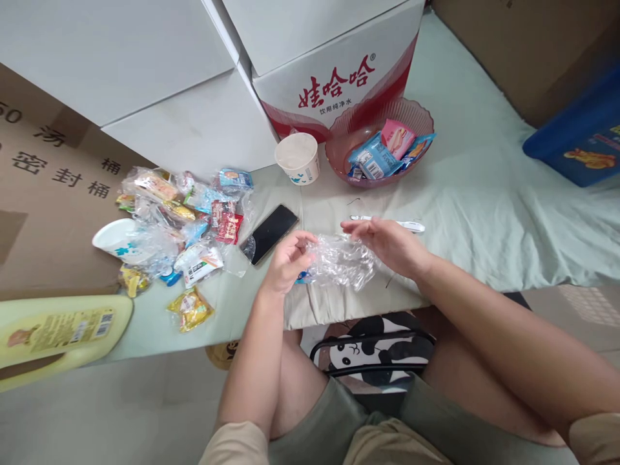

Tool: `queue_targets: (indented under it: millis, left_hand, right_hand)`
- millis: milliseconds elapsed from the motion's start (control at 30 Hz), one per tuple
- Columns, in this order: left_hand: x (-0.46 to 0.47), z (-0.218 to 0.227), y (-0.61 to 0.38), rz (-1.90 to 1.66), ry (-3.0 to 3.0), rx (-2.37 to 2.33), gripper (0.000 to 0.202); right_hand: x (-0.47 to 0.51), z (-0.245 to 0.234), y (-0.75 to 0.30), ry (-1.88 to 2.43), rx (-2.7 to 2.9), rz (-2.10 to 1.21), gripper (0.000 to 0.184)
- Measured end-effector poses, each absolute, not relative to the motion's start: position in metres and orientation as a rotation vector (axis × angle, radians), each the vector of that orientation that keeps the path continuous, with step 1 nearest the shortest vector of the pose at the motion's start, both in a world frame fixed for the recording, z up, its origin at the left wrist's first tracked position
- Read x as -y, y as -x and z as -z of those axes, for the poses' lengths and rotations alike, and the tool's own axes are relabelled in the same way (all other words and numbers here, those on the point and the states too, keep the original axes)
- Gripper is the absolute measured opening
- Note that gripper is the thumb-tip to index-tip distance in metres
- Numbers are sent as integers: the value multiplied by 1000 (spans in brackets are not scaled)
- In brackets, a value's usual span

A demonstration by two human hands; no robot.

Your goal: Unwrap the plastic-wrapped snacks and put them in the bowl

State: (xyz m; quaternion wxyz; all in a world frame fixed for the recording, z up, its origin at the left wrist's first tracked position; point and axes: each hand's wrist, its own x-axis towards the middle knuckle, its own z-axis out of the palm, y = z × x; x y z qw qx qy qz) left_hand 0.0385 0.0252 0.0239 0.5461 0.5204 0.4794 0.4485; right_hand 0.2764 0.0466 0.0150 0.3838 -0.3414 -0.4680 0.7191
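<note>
A crumpled, clear plastic bag (343, 261) lies at the near edge of the cloth-covered surface, between my two hands. My left hand (289, 261) is closed at its left end, thumb and fingers curled on the plastic. A small blue and white item (303, 278) shows just beneath that hand, mostly hidden. On the other side, my right hand (392, 245) is open, with its fingers stretched over the bag's upper right edge; whether they touch it I cannot tell. Partly behind this hand is a slim white tool (411, 226). Left of the bag lies a dark phone (271, 232).
A pink glass bowl (334, 158) of wrapped snacks and a paper cup (303, 171) stand before a white and red carton (339, 77). Leftward are piled snack packets (194, 200), a tipped paper cup (113, 240) and a yellow jug (68, 329). A blue container (576, 129) stands right.
</note>
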Motion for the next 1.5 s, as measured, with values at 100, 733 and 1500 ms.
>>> queue_targets:
  millis: [100,733,1500]
  left_hand:
    - [-25,-17,-41,-997,-1317,-1108,37]
    - [-15,-9,-58,-956,-1412,-1119,63]
    - [-60,-18,-22,-1460,-1615,-2013,27]
  right_hand:
    - [-45,-14,-273,1017,1415,-1741,54]
    - [-41,-3,-245,915,1768,-1087,20]
    - [-48,-33,-236,1130,2693,-911,27]
